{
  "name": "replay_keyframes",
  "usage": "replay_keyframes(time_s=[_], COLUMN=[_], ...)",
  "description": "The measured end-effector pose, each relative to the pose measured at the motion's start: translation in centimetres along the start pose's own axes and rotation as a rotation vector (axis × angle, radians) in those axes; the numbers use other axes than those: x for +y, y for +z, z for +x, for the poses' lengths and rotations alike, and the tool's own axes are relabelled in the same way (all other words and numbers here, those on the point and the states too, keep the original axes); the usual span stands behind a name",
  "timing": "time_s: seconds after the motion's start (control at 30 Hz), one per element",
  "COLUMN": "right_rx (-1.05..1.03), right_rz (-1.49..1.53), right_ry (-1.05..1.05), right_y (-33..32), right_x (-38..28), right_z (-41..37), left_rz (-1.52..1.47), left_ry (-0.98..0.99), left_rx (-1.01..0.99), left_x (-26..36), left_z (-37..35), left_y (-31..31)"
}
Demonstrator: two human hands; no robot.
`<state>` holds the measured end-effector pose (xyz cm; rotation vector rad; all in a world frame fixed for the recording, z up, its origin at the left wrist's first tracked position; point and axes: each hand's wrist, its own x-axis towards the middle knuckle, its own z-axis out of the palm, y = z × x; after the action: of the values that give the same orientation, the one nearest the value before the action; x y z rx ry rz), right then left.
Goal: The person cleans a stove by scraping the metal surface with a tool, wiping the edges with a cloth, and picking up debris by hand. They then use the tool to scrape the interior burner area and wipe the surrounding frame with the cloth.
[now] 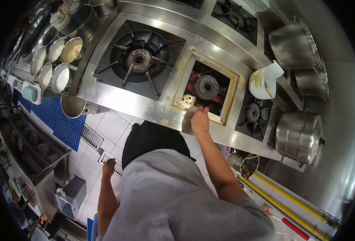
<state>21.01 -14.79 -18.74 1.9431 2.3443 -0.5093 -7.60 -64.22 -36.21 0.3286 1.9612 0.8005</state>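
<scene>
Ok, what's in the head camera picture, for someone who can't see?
A person at a steel stove reaches their right hand to the edge of a grimy square burner well; their left hand hangs curled. Steel pots stand nearby.

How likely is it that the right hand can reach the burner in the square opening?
Probably yes. The right hand rests on the near edge of the opening, and the burner sits just beyond its fingers, with no grate or pot covering it.
</scene>
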Motion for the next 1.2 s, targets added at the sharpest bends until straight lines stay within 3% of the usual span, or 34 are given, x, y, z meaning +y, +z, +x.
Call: replay_keyframes(time_s=[0.03,0.07,0.13,0.17,0.33,0.43,0.53,0.6,0.7,0.73,0.83,1.2], right_rx=[0.012,0.014,0.016,0.017,0.018,-0.053,-0.04,0.035,0.085,0.093,0.079,0.03], right_rz=[-0.01,-0.026,-0.049,-0.059,-0.016,-0.015,-0.034,-0.102,-0.183,-0.204,-0.194,-0.166], right_ry=[0.02,0.062,0.106,0.128,0.113,0.032,-0.202,-0.094,0.037,0.08,0.087,-0.275], right_y=[0.6,1.0,0.8,0.9,0.6,-0.3,-0.6,-1.0,0.1,0.6,1.3,-2.2], right_x=[-0.4,-0.9,-2.0,-2.4,-1.3,0.7,2.0,0.9,-0.9,-1.2,-1.5,2.2], right_z=[0.2,0.2,0.3,0.4,1.8,2.7,2.5,1.5,0.7,0.4,0.9,1.5], left_rz=[0.308,0.161,0.262,0.213,0.205,0.216,0.181,0.177,0.18,0.165,0.079,0.023], left_ry=[0.181,-0.049,0.104,-0.012,0.039,0.002,0.023,-0.034,-0.208,-0.112,-0.16,-0.038], left_rx=[0.039,0.045,0.084,0.085,0.07,0.05,0.025,0.023,-0.039,0.042,0.038,0.052], left_x=[-0.4,3.4,3.4,4.5,7.4,4.9,1.6,-0.8,1.3,-1.4,-0.1,3.8], left_z=[0.9,-0.1,1.1,1.1,0.9,0.7,0.0,-0.5,-2.3,-2.0,-2.4,0.7], left_y=[-1.0,-1.5,-2.9,-3.4,-4.9,-4.8,-4.4,-4.1,-4.3,-3.9,-3.7,-3.3])
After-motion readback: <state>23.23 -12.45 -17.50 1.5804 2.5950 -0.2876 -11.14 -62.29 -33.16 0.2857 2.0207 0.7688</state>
